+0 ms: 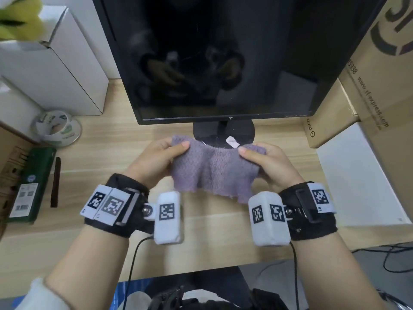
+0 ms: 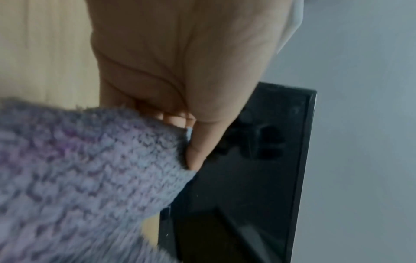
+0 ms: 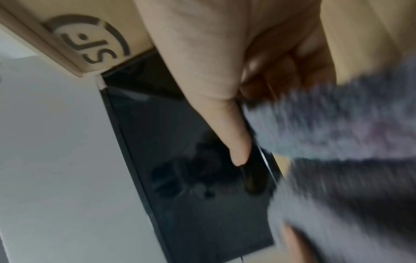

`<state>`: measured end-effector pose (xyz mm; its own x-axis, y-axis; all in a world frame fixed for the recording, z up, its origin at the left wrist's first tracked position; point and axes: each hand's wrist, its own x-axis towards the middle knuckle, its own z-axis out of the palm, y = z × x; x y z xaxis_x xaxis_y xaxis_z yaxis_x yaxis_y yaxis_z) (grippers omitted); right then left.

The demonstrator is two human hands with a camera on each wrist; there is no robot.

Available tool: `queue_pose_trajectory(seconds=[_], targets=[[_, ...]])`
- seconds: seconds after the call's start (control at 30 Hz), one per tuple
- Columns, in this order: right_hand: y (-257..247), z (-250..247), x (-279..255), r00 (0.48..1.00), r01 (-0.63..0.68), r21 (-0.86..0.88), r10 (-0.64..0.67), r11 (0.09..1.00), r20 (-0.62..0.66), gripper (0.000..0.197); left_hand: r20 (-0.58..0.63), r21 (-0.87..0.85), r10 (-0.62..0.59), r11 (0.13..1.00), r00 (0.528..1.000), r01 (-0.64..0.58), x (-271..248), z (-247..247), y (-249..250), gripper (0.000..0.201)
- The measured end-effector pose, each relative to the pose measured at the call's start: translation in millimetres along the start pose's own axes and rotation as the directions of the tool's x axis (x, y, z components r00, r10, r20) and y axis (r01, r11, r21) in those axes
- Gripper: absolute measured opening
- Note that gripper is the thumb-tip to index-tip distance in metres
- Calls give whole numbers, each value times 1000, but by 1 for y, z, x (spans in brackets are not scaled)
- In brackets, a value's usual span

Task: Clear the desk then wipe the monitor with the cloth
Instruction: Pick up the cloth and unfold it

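A fuzzy lilac cloth hangs stretched between my two hands above the wooden desk, just in front of the monitor's round base. My left hand pinches its upper left corner between thumb and fingers, and my right hand pinches the upper right corner. The black monitor stands behind, its dark screen mirroring both hands. In the left wrist view the thumb of my left hand presses the cloth beside the monitor. In the right wrist view my right hand holds the blurred cloth.
A tape roll, a dark green box and a black pen lie at the desk's left. White boxes stand back left. Cardboard boxes and a white box crowd the right.
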<state>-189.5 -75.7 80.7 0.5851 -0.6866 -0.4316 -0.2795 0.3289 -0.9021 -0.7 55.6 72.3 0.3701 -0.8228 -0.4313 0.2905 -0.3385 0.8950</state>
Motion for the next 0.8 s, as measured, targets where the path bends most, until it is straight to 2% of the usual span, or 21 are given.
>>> queue_pose_trajectory(seconds=[0.07, 0.17, 0.27, 0.33, 0.43, 0.47, 0.53, 0.6, 0.67, 0.73, 0.8], targets=[[3, 16, -3, 994, -4, 50, -2, 999, 106, 6, 68, 3, 7, 1000, 998, -8, 0, 12, -6, 19], [9, 31, -5, 968, -10, 61, -5, 998, 251, 10, 212, 3, 21, 1000, 977, -22, -2, 22, -13, 36], [17, 34, -4, 933, -34, 56, 11, 998, 359, 20, 236, 13, 24, 1000, 971, -28, 4, 22, -27, 45], [24, 32, 0, 948, -36, 56, 17, 998, 317, 21, 209, 21, -7, 1000, 978, 2, 9, 21, -36, 37], [41, 25, 7, 989, -21, -63, 30, 998, 143, 24, 79, 42, -34, 999, 996, 31, 17, 17, -44, 29], [47, 24, 8, 989, -36, -125, 54, 991, 140, 29, 17, 38, -30, 999, 999, 29, 20, 19, -43, 28], [59, 26, 8, 970, -82, -161, 116, 984, 213, 50, -56, 16, -20, 1000, 998, 21, 24, 28, -39, 27], [68, 30, 11, 964, -83, -46, 92, 995, 248, 65, -2, -52, -47, 998, 999, 47, 26, 44, -33, 23], [69, 30, 15, 987, -59, 146, 36, 988, 155, 49, 154, -147, -120, 979, 981, 143, 27, 60, -26, 26], [69, 23, 22, 998, -50, 283, 38, 958, 49, 32, 267, -184, -179, 955, 947, 232, 31, 66, -23, 32], [71, 12, 27, 998, -66, 318, 65, 946, 11, 24, 256, -167, -187, 958, 948, 234, 38, 65, -25, 30]])
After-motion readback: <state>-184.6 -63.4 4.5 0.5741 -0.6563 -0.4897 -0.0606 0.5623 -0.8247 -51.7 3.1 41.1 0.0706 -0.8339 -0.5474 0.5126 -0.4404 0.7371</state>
